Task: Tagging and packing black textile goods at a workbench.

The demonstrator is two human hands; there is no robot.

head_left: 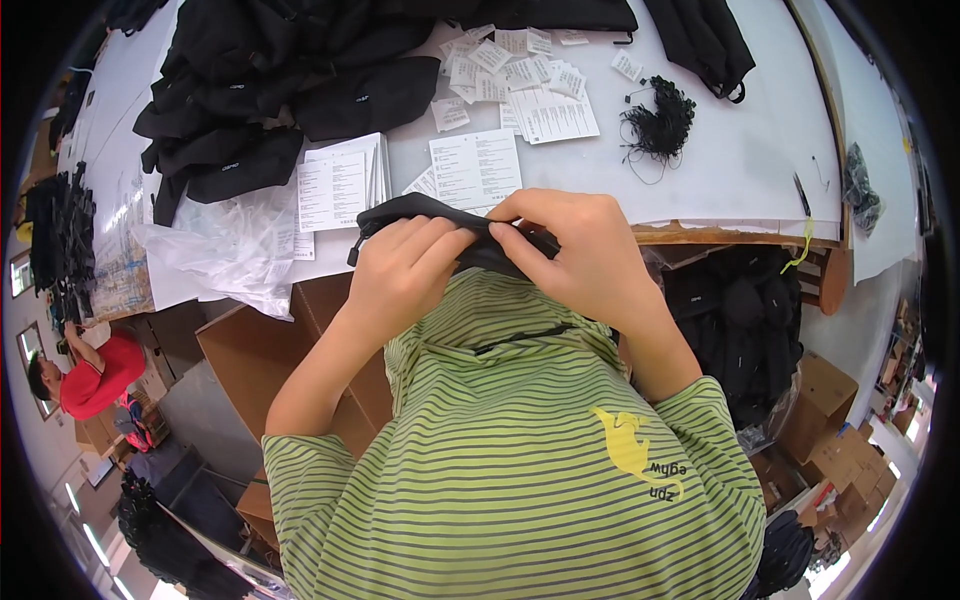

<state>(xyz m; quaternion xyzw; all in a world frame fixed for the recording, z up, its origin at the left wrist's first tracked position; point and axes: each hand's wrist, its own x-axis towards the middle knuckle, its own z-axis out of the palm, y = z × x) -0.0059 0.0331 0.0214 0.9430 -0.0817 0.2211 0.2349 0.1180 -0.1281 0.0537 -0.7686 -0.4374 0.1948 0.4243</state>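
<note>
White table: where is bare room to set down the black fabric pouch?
Bare white table lies right of the black cord bundle, up to the black pen. The left is crowded with black pouches, paper sheets and small tags.

Bare table point(740, 160) right; black bags point(270, 90) crowd left.

White rectangular printed sheets point(475, 167) lie on the white table point(740, 160), a stack point(342, 183) just left of them. Small white paper tags point(505, 70) scatter beyond. Brown cardboard boxes point(260, 350) stand below the table edge.
</note>
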